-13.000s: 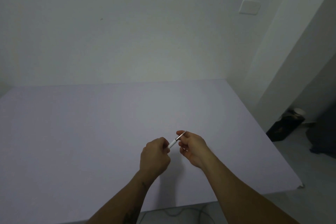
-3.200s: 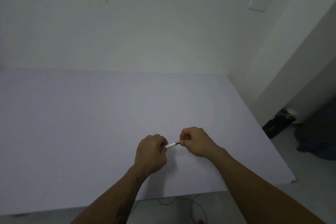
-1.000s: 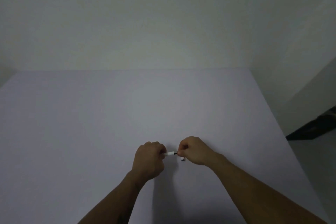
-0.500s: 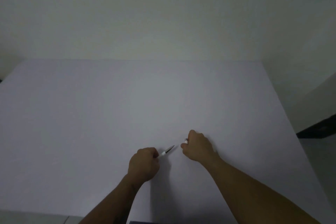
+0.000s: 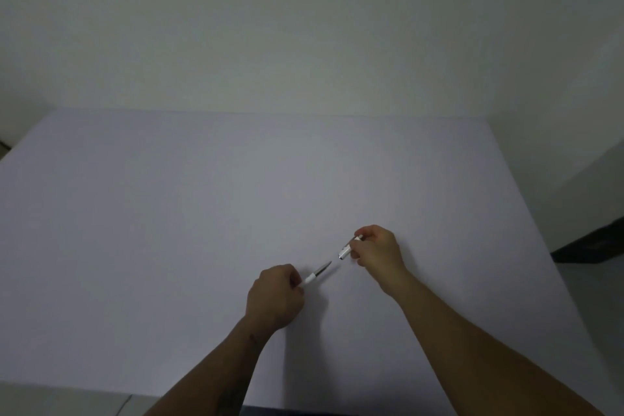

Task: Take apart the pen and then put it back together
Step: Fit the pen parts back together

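Standing over a pale bench [image 5: 169, 230], person's two bare forearms reaching in from the near edge. Pen is in two pieces, both held just above the bench top, near its front middle.

Left hand [image 5: 275, 299]: fisted around the body [image 5: 315, 275] of the pen. A short white section and a dark, tapered metal tip stick out of the fist, pointing up and to the right. The rest of that piece is hidden in the fist.

Right hand [image 5: 374, 250]: fingers curled, pinching the cap [image 5: 346, 249] between thumb and fingertips. Cap is white with a dark or metal end by the fingers; its open mouth faces down-left, toward the tip.

Tip and cap mouth lie roughly on one slanted line, near each other but apart, with a small gap of bare bench showing between them. Neither piece touches the bench as far as I can tell; dim light makes that hard to judge.

Faint shadow of the left forearm falls on the bench to its right. Dark marking on the inside of the left forearm, too blurred to read.

Plain wall [image 5: 304, 27] behind the bench. A dark object [image 5: 591, 243] sits low at the right edge, on the floor beyond the bench; cannot make out what it is.
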The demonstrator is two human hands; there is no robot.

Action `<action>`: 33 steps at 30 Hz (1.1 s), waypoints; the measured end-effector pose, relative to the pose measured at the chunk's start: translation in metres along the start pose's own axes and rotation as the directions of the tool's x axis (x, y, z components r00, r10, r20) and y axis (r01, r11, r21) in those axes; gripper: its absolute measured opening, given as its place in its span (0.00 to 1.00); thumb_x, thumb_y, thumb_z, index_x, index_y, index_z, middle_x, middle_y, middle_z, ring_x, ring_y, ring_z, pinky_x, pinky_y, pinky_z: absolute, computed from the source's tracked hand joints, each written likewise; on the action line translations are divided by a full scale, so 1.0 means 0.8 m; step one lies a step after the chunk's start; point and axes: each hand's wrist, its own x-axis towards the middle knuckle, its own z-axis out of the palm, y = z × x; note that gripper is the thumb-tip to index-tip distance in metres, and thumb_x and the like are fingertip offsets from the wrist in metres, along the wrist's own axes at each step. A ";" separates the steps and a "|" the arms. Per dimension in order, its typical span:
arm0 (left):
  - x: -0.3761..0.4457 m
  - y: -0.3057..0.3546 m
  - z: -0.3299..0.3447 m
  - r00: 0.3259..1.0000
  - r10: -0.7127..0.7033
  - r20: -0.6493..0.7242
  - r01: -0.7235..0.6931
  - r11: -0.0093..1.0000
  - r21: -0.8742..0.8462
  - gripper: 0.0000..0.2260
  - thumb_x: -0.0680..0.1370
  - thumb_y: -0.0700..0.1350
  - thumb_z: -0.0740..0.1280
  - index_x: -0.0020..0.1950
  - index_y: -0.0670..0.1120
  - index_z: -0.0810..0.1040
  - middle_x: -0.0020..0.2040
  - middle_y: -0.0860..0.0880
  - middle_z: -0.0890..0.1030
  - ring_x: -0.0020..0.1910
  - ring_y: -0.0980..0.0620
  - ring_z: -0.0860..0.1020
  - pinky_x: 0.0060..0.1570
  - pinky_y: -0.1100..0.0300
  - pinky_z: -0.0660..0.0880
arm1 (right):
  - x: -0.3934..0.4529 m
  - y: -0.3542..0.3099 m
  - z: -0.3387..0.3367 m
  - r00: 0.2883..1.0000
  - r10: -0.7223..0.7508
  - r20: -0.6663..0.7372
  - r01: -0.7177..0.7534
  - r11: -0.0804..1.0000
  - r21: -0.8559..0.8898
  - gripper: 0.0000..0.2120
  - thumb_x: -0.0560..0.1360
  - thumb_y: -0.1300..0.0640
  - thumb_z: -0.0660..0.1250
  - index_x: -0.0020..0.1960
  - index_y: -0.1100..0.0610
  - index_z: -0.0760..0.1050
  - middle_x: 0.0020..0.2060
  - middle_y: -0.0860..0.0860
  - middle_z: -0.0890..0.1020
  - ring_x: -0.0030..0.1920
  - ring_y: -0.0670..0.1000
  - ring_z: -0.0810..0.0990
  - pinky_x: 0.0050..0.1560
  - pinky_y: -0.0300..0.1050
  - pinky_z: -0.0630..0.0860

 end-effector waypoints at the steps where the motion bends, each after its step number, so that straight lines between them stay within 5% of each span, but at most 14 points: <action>1: 0.000 0.002 0.000 1.000 0.004 -0.005 -0.005 1.000 -0.004 0.02 0.70 0.46 0.68 0.41 0.53 0.78 0.41 0.52 0.79 0.39 0.50 0.78 0.40 0.56 0.77 | -0.002 0.000 -0.001 1.000 0.006 0.003 -0.006 1.000 0.020 0.08 0.70 0.66 0.66 0.42 0.54 0.79 0.37 0.56 0.85 0.33 0.52 0.82 0.35 0.46 0.76; 10: -0.002 0.015 0.003 0.999 0.031 -0.037 -0.032 0.999 -0.034 0.03 0.70 0.47 0.69 0.41 0.53 0.78 0.42 0.53 0.80 0.40 0.50 0.78 0.44 0.52 0.80 | -0.008 0.000 -0.006 0.998 0.020 0.053 -0.025 0.997 0.079 0.07 0.72 0.66 0.67 0.44 0.55 0.79 0.36 0.53 0.83 0.31 0.50 0.79 0.33 0.43 0.74; 22: -0.003 0.033 0.008 0.997 0.059 -0.050 -0.062 0.996 -0.061 0.03 0.70 0.46 0.70 0.41 0.53 0.78 0.40 0.52 0.80 0.38 0.51 0.78 0.42 0.52 0.80 | -0.004 -0.003 -0.021 0.997 0.025 -0.070 -0.016 0.990 0.137 0.08 0.73 0.65 0.66 0.46 0.54 0.78 0.39 0.54 0.83 0.34 0.51 0.81 0.37 0.47 0.78; 33: 0.003 0.063 0.008 0.990 0.100 -0.102 -0.111 0.987 -0.113 0.03 0.70 0.46 0.72 0.42 0.52 0.81 0.37 0.53 0.81 0.34 0.52 0.78 0.38 0.57 0.78 | -0.021 -0.004 -0.015 0.990 0.101 0.097 -0.123 0.959 0.257 0.05 0.75 0.67 0.68 0.47 0.64 0.82 0.38 0.57 0.85 0.33 0.50 0.80 0.35 0.42 0.77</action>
